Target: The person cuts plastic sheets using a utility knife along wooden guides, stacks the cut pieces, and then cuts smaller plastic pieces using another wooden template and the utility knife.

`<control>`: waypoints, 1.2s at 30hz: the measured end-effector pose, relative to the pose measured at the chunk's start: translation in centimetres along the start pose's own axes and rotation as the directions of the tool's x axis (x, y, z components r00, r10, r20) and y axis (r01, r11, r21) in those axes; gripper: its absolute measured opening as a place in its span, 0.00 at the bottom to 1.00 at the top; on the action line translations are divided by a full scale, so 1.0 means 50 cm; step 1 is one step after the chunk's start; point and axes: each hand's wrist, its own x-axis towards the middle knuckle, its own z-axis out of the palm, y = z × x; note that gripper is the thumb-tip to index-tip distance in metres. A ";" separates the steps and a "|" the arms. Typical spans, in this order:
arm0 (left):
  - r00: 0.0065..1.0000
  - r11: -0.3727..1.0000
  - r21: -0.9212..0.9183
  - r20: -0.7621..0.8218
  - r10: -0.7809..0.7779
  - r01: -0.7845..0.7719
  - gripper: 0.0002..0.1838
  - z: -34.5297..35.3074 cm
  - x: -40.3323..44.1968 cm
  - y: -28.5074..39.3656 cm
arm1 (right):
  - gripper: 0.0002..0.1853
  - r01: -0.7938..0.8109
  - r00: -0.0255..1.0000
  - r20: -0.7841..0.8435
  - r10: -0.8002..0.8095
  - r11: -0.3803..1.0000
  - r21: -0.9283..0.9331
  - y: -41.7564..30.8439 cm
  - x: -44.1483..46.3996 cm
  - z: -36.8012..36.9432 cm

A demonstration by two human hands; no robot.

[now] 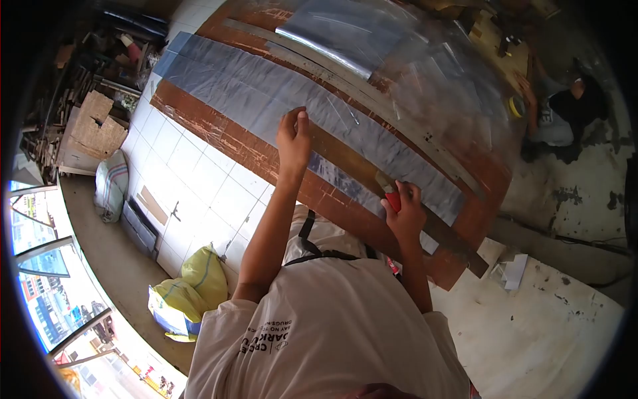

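My left hand (294, 138) is over the plastic sheet with its fingers curled in and the thumb up. It is at the upper end of a long flat straightedge strip (352, 159); whether it grips the strip or something small, I cannot tell. My right hand (405, 216) is closed around a small red tool (393, 201), whose kind is mostly hidden by the fingers. That hand is over the strip's lower half. Beneath the strip lies a long, greyish clear plastic sheet (246, 83) on a worn brown board (206, 123).
A second long strip (425, 143) and a clear plastic roll (325, 53) lie across the board. At right, another person (561, 116) sits near a yellow tape roll (515, 107). A yellow sack (203, 272), a white sack (111, 185) and scrap wood (96, 126) stand on the left.
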 end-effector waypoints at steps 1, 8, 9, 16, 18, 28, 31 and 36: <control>1.000 1.000 0.004 -0.007 -0.007 0.007 0.18 0.020 -0.020 -0.021 | 0.32 -0.006 1.000 0.000 0.006 1.000 0.001 0.003 0.000 0.001; 0.953 0.806 0.592 -0.236 0.187 -0.012 0.24 0.120 -0.101 -0.090 | 0.33 0.013 1.000 0.008 -0.012 1.000 -0.019 0.002 0.003 0.000; 0.952 0.804 0.595 -0.246 0.180 0.001 0.24 0.131 -0.101 -0.092 | 0.33 -0.032 0.999 0.020 0.032 0.999 0.003 -0.003 0.005 -0.002; 0.943 0.712 0.683 -0.320 0.093 0.161 0.29 0.157 -0.101 -0.103 | 0.33 -0.028 0.998 0.063 0.031 0.999 -0.046 0.003 0.004 -0.002; 0.953 0.694 0.698 -0.299 0.055 0.179 0.31 0.152 -0.106 -0.097 | 0.33 -0.037 0.996 0.085 0.040 0.998 -0.045 -0.002 0.007 -0.006; 0.964 0.574 0.817 0.194 -0.180 -0.057 0.83 0.067 -0.112 -0.020 | 0.35 0.002 0.996 0.088 0.003 0.998 -0.056 -0.003 0.016 -0.006; 0.935 0.544 0.839 0.214 -0.281 -0.029 0.87 0.067 -0.106 -0.015 | 0.35 -0.034 0.989 0.140 0.043 0.997 -0.070 -0.007 0.018 -0.011; 0.903 0.542 0.841 0.223 -0.367 0.012 0.89 0.073 -0.093 -0.004 | 0.35 -0.003 0.987 0.158 0.011 0.999 -0.053 -0.005 0.024 -0.013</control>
